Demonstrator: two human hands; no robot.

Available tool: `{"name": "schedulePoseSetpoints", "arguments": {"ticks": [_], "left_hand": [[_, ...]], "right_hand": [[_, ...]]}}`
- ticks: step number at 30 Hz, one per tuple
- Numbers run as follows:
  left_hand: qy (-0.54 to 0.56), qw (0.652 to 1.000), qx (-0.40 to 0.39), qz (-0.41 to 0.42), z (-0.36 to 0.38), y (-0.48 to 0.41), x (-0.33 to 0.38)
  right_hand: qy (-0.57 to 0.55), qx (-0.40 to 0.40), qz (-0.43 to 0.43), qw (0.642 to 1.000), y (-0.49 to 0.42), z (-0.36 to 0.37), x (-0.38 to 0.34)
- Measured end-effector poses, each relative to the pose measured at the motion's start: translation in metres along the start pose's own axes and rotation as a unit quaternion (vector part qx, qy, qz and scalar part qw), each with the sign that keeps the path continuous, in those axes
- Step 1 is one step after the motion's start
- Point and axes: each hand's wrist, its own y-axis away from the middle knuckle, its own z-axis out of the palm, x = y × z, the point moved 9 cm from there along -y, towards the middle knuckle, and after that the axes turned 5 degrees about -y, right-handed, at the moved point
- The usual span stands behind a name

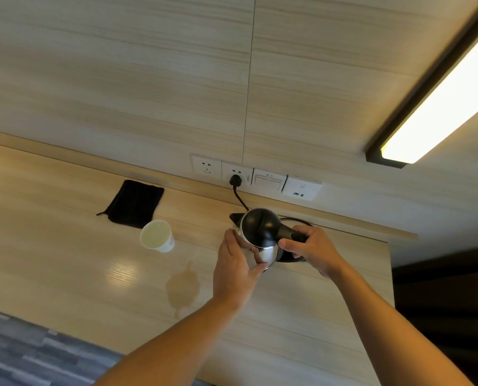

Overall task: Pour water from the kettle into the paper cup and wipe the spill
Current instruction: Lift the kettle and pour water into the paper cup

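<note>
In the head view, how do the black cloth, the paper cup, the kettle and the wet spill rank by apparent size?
1. kettle, partly covered by hands
2. black cloth, close to the kettle, so unsure
3. wet spill
4. paper cup

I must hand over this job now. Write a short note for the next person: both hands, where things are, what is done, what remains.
Left hand: holds the kettle by its steel body.
Right hand: closed on the kettle handle.
Kettle: upright near the wall sockets.
Paper cup: already filled, left of the kettle.
Spill: wet patch on the desk, not wiped.
Black cloth: behind the cup, untouched.
Left: release kettle, wipe spill.
</note>
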Motion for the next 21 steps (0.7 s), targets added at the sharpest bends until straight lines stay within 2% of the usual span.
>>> {"name": "schedulePoseSetpoints", "arguments": {"ticks": [9,17,21], "left_hand": [[0.023,0.999,-0.002,-0.049,0.004,0.005,-0.017],[0.016,0.999,-0.011,-0.034,0.004,0.006,-0.018],[0.009,0.998,-0.051,-0.035,-0.015,0.004,-0.030]], "right_hand": [[0.029,-0.031,-0.004,0.999,-0.006,0.012,-0.002],[0.043,-0.035,0.012,0.998,-0.009,0.010,0.011],[0.128,-0.016,0.006,0.992,0.004,0.009,-0.004]]}}
